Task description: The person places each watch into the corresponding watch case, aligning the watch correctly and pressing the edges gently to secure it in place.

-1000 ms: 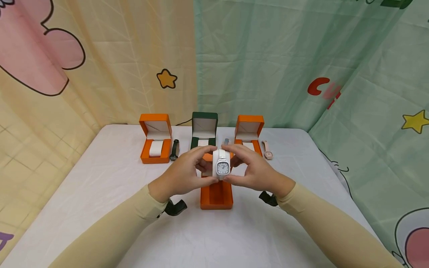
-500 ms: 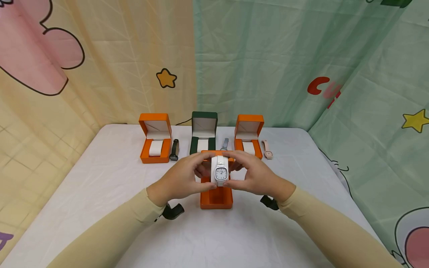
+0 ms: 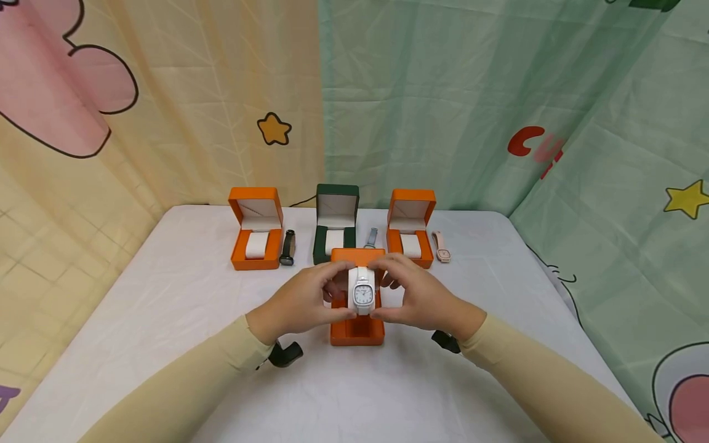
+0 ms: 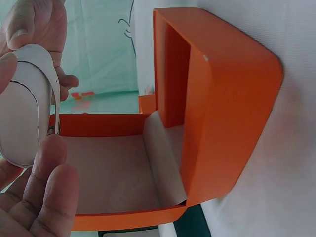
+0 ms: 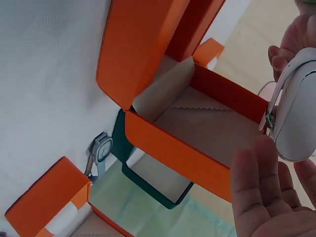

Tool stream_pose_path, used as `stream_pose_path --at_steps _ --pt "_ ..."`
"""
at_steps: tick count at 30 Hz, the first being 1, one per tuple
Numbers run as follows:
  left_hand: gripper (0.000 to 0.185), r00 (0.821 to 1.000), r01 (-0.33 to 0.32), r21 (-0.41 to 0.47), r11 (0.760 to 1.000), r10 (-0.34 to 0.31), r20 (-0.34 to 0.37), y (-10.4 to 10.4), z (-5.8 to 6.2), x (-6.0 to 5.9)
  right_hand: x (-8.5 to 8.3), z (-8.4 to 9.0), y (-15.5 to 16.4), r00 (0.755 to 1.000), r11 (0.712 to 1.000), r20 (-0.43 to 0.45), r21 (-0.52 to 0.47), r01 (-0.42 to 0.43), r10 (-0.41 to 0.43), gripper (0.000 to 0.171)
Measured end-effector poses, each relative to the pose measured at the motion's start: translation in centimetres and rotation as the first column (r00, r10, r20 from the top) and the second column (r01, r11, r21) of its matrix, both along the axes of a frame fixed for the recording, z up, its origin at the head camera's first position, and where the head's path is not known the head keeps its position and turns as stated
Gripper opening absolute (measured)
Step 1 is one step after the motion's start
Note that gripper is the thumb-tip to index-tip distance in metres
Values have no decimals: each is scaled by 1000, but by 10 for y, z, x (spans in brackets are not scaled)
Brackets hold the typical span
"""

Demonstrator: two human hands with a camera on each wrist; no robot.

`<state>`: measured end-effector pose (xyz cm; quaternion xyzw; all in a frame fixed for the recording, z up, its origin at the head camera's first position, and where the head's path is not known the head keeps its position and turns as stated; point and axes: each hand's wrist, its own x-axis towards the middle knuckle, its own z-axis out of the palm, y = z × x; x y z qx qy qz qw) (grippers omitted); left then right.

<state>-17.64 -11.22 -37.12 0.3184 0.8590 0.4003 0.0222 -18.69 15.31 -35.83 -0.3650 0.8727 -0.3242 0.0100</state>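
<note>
Both hands hold a white watch cushion (image 4: 17, 118) with a white-strapped wristwatch (image 3: 363, 295) around it, dial facing me in the head view. My left hand (image 3: 303, 300) pinches one end of the cushion, thumb below and fingers above. At the other end, my right hand (image 3: 425, 300) pinches it the same way. Directly behind and under them stands an open orange watch box (image 3: 357, 338), its lid raised at the back. The cushion is above the box's hollow base. From the wrist views the cushion's rounded end and the strap's clasp (image 5: 269, 120) show.
Behind stand an orange box (image 3: 256, 261) at left, a green box (image 3: 320, 246) in the middle and another orange box (image 3: 426, 257) at right, all open with white cushions. Beside them lie a black watch (image 3: 288, 248), a grey-blue watch (image 5: 102, 149) and a pink watch (image 3: 442, 248).
Both hands have lowered the cushion and watch toward the front orange box, shifting slightly left. The box's raised lid now shows above the watch. The other boxes and watches have stayed in place.
</note>
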Motion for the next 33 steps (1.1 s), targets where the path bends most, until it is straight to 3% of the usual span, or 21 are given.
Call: stream_pose_path --at_steps 4,14,21,33 --pt "77 1000 -2 -16 1000 2 29 1 -4 1 2 -6 1 1000 999 -13 35 8 -7 75" --pt "78 994 -36 -103 994 46 104 2 -20 5 3 -23 -1 998 989 55 146 30 -38 77" --pt "80 985 -58 -146 988 80 155 4 -31 4 1 -36 -3 995 986 96 165 24 -40 80" --pt "78 982 -82 -180 980 111 156 6 -41 3 -1 -48 -6 995 970 67 237 49 -67 74"
